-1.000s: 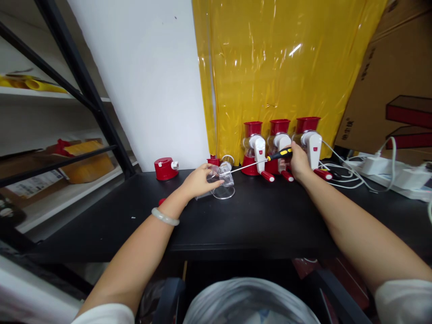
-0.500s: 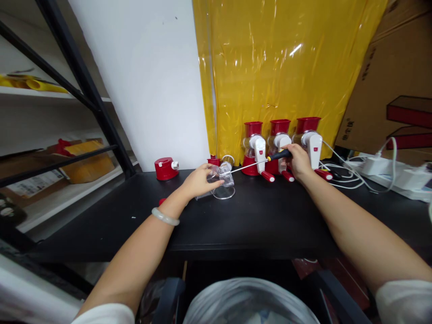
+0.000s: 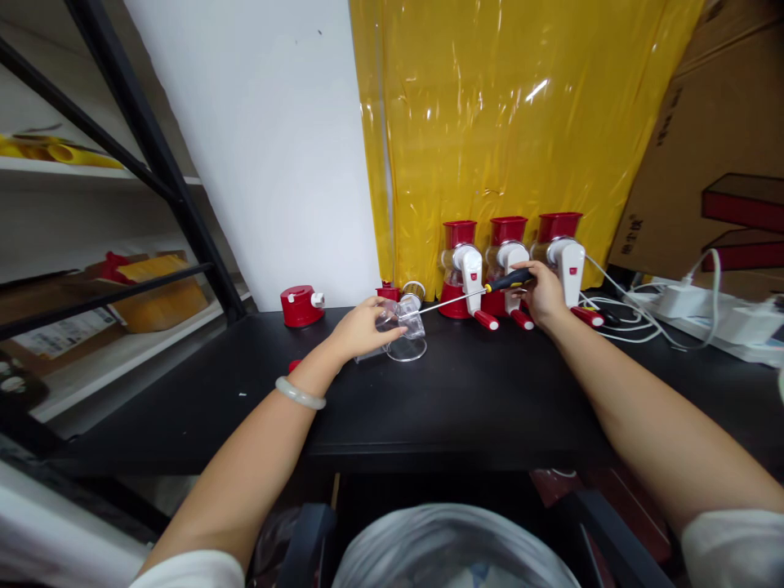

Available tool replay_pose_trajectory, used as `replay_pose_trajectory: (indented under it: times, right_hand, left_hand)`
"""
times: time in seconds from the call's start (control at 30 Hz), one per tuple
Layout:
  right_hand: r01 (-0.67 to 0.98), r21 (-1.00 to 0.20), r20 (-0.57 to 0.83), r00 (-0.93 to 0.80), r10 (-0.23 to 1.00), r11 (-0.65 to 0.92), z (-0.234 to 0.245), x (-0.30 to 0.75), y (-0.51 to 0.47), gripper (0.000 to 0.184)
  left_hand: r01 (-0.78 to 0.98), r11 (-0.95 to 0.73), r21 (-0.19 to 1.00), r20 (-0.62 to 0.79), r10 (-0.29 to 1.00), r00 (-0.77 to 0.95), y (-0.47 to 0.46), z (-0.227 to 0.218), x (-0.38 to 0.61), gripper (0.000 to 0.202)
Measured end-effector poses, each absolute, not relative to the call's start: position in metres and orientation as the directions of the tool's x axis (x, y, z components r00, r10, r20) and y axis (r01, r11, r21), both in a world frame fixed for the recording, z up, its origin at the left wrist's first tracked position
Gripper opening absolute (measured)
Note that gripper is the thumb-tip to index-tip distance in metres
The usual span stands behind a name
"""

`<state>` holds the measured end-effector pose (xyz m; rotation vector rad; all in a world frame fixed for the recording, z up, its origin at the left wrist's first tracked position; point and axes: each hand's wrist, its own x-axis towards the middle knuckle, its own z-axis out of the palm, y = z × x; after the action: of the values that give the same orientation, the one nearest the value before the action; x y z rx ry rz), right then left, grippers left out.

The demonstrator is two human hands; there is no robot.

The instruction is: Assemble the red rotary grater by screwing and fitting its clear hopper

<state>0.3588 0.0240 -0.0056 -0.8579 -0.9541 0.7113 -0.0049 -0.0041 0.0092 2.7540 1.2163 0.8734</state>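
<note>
Screwdriver [image 3: 474,294] shaft and clear plastic housing [image 3: 401,322] are meeting near the middle of the black table [image 3: 465,400], just in front of a yellow plastic curtain [image 3: 514,122]. The person's right hand [image 3: 542,294] is gripping the tool's black and yellow handle with fingers wrapped tightly around it, and the thin metal shaft is running leftwards and slightly down so that its tip is reaching the top of the clear part. The left hand [image 3: 361,329] is lying over the left side of that transparent piece, fingers curled against it and pressing it to the table top; a pale bangle [image 3: 299,394] is sitting on that wrist. Whether the tip is seated in a screw is too small to tell.

Behind the screwdriver, three red and white appliances [image 3: 508,261] are standing upright in a row against the curtain, each with a red hopper on top and a white crank with a red knob. The right hand is hovering just in front of the rightmost two. A red round base [image 3: 300,306] is resting alone to the left, near the white wall, and a smaller red part [image 3: 387,291] is sitting just behind the clear housing. White cables [image 3: 618,322] are trailing rightwards toward a white power strip [image 3: 716,322], below a large cardboard box [image 3: 716,163]. A black metal shelf frame [image 3: 153,155] is rising at the left.
</note>
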Motion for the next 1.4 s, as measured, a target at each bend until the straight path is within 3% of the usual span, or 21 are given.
replay_pose_trajectory:
  times: [0.13,0.37,0.57,0.77,1.0,1.2,1.4]
  right_hand:
    - [-0.114,-0.868,0.401,0.413,0.818,0.484,-0.0046,0.3573,0.0240,0.016]
    - [-0.050,-0.857,0.445,0.430,0.785,0.513,-0.0063,0.3564,0.0276,0.031]
    - [-0.155,-0.864,0.386,0.405,0.829,0.478,-0.0067,0.3585,0.0256,0.025]
    - [-0.125,-0.858,0.410,0.417,0.811,0.498,-0.0048,0.3578,0.0249,0.019]
    - [-0.048,-0.861,0.440,0.429,0.789,0.507,-0.0070,0.3577,0.0267,0.034]
    - [-0.175,-0.860,0.379,0.409,0.830,0.479,-0.0051,0.3567,0.0225,0.023]
    - [-0.167,-0.873,0.360,0.412,0.837,0.458,-0.0046,0.3575,0.0229,0.020]
  left_hand:
    - [0.680,-0.696,0.232,0.483,0.689,0.540,-0.0046,0.0096,-0.0045,0.038]
    - [0.678,-0.698,0.231,0.484,0.687,0.542,-0.0048,0.0096,-0.0048,0.038]
    - [0.685,-0.696,0.217,0.485,0.685,0.543,-0.0034,0.0090,-0.0052,0.041]
    - [0.684,-0.693,0.229,0.483,0.691,0.538,-0.0028,0.0083,-0.0047,0.041]
    - [0.689,-0.689,0.227,0.481,0.694,0.536,-0.0025,0.0082,-0.0055,0.041]
    - [0.684,-0.692,0.229,0.484,0.691,0.537,-0.0041,0.0092,-0.0046,0.040]
    - [0.677,-0.698,0.234,0.490,0.686,0.538,-0.0038,0.0092,-0.0047,0.039]
